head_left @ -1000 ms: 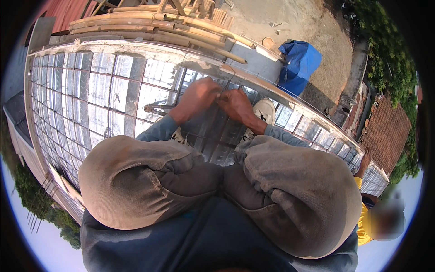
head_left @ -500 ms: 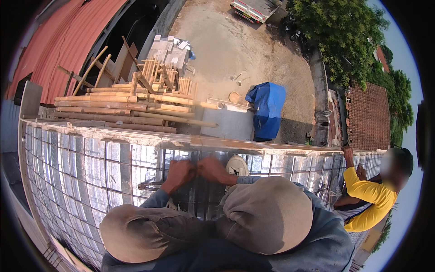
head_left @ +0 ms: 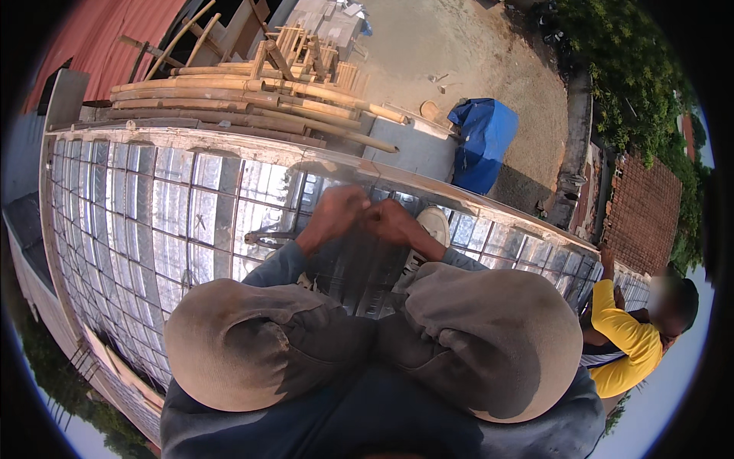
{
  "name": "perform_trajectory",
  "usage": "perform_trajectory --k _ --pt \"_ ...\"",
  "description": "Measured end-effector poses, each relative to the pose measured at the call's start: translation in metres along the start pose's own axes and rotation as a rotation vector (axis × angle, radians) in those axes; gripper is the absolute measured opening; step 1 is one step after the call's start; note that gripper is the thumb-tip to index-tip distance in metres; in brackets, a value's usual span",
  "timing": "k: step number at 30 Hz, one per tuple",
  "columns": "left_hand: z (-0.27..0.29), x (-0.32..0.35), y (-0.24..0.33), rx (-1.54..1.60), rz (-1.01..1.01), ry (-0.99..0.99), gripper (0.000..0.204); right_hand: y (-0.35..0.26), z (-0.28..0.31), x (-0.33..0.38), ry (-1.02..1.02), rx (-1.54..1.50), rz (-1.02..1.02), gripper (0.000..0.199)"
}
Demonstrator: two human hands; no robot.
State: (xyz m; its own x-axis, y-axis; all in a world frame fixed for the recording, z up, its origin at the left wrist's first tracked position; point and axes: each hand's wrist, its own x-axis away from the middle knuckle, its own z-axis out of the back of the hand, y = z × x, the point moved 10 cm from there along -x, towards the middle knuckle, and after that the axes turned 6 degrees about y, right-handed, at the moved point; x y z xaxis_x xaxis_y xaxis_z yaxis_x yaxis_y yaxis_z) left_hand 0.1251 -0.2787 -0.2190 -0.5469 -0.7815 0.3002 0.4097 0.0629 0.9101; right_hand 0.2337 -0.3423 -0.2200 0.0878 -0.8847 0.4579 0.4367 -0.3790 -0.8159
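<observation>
My left hand [head_left: 335, 216] and my right hand [head_left: 388, 222] meet close together over the far part of a steel rebar mesh [head_left: 191, 186], just short of the edge board. Both have their fingers curled into a closed grip. Whatever is between the fingertips is too small or hidden to make out. The mesh lies over shiny ribbed metal decking [head_left: 172, 200]. A pair of pincers [head_left: 266, 239] rests on the mesh to the left of my left hand. My shoe [head_left: 433, 228] stands just right of my right hand. My bent knees fill the near part of the view.
A wooden edge board [head_left: 336, 159] runs along the deck's far side, with a drop beyond it. Down there lie stacked bamboo poles [head_left: 252, 103] and a blue tarp [head_left: 483, 141]. At the right, a person in a yellow shirt [head_left: 627, 336] crouches on the deck.
The view has tilted and shifted, so the deck sits higher in it. My hands stay close together and have moved slightly farther from me. The pincers remain in place on the mesh.
</observation>
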Motion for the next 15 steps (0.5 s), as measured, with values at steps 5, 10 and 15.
perform_trajectory --k 5,10,15 --pt "0.001 0.006 0.013 0.056 0.082 -0.022 0.011 -0.028 0.047 -0.001 0.322 -0.156 0.044 0.033" --pt "-0.001 0.007 0.014 0.028 0.108 -0.049 0.010 -0.003 0.032 -0.014 0.307 -0.378 -0.210 0.040" --pt "-0.005 0.014 0.018 0.015 0.065 -0.052 0.006 0.008 0.021 -0.013 0.310 -0.455 -0.167 0.040"
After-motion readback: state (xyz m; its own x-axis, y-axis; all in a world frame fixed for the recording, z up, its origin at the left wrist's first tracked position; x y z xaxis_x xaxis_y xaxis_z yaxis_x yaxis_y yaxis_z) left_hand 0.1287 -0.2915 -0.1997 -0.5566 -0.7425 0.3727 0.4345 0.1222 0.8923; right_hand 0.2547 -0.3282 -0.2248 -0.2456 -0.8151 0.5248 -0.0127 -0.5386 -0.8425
